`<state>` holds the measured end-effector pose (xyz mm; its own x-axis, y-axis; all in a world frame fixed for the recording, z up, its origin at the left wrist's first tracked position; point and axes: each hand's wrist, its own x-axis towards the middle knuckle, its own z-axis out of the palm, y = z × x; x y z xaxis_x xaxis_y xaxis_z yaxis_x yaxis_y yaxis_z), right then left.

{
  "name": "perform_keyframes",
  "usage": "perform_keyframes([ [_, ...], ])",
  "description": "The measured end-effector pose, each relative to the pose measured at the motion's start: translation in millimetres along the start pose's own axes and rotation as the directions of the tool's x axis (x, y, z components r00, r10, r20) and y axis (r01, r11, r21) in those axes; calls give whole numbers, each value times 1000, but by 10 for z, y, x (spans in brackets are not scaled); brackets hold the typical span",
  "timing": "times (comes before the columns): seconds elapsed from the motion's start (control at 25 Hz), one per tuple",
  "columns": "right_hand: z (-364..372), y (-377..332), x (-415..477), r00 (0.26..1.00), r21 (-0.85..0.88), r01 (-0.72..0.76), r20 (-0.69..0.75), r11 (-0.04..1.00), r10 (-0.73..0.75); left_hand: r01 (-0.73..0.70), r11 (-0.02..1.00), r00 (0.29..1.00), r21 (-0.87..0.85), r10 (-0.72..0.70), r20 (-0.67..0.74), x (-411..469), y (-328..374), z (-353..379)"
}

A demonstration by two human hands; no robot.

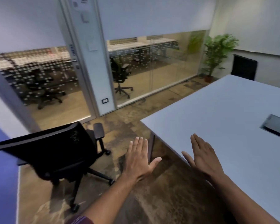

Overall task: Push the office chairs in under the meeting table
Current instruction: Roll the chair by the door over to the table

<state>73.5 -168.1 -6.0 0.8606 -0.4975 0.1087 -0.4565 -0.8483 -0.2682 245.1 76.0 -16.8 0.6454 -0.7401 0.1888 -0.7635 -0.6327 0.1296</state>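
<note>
One black office chair [55, 152] stands on the floor left of the white meeting table [225, 120], well clear of its edge; a second dark chair back [244, 67] shows at the far end. Left hand [140, 159] and right hand [202, 157] hover flat, fingers extended, holding nothing. One potted plant [217, 54] stands in the corner.

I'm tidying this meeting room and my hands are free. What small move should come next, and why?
Probably reach the left hand to the backrest of the black office chair: it stands on the floor away from the white table, not tucked under, and both the left and the right hand are open, holding nothing.
</note>
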Motion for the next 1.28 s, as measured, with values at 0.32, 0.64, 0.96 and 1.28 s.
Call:
perform_keyframes([
  [0.32,526,-1611,1149,933,42,351,67,935,-353,302,952,950,51,-297,-94,-274,-1380,-290],
  [0.64,895,-3252,1985,749,134,646,79,752,-658,593,789,802,157,-565,-191,-543,-2759,-641],
  [0.96,1139,-4471,2807,519,148,836,99,529,-849,703,675,711,223,-671,-211,-364,-3787,-925],
  [1.28,1538,-5276,3093,398,207,869,247,450,-883,765,627,641,145,-762,-85,-199,-4451,-948],
])
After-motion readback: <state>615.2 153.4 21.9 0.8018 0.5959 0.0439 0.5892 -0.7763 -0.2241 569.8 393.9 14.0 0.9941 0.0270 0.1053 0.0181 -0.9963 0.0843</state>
